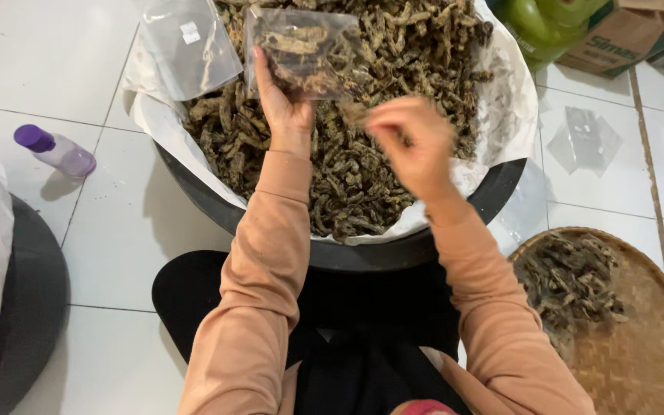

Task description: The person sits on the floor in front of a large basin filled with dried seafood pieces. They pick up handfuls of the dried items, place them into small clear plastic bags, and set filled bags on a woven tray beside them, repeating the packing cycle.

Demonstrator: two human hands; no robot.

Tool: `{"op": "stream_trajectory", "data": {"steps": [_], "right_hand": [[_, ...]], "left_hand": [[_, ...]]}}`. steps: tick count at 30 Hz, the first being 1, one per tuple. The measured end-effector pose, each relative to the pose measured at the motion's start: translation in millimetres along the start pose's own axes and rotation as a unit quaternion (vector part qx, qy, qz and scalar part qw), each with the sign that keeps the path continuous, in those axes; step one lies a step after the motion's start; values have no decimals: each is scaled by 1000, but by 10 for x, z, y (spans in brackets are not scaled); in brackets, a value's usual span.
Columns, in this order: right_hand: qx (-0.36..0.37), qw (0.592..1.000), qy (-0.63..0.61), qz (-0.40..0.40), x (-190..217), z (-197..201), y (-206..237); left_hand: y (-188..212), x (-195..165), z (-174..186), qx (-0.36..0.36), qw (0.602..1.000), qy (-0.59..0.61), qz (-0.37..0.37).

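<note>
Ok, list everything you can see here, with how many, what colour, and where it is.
Basin: one, black, lined with white paper, centre, on the tiled floor.
Dried snack pieces: a heap, dark brown-green, filling the basin.
Filled bag: one, clear plastic, part full of pieces, over the basin.
Empty bag: one, clear, on the basin's upper left rim.
Bottle: one, clear with purple cap, lying at left.
Woven tray: one, tan, lower right, holding more pieces.
Loose bag: one, clear, flat on the tiles at right.
Cardboard box: one, brown, top right.
Left hand: holds the filled bag.
Right hand: blurred, pinched beside the bag.
</note>
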State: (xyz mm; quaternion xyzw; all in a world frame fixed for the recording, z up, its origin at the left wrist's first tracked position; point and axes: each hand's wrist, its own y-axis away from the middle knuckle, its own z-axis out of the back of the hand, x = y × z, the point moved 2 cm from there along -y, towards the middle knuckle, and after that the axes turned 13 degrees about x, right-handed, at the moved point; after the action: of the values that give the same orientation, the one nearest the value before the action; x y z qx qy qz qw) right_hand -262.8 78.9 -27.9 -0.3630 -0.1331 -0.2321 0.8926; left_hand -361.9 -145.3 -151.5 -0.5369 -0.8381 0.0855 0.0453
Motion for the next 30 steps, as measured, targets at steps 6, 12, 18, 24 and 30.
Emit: {"op": "stream_trajectory", "data": {"steps": [6,12,18,24,30], "right_hand": [[-23,978,183,102,235,409,-206],[91,977,141,135,-10,294,-683],[142,986,23,80,57,505,-481],[-35,977,182,106,14,414,-202],[-37,954,268,130,-158,183,-384]], "left_hand": [[250,339,-202,19,993,-20,117],[316,510,-144,2,987,-32,157],[159,379,-19,-37,995,-26,93],[172,365,-11,-19,994,-41,99],[323,488,-163,9,985,-40,167]]}}
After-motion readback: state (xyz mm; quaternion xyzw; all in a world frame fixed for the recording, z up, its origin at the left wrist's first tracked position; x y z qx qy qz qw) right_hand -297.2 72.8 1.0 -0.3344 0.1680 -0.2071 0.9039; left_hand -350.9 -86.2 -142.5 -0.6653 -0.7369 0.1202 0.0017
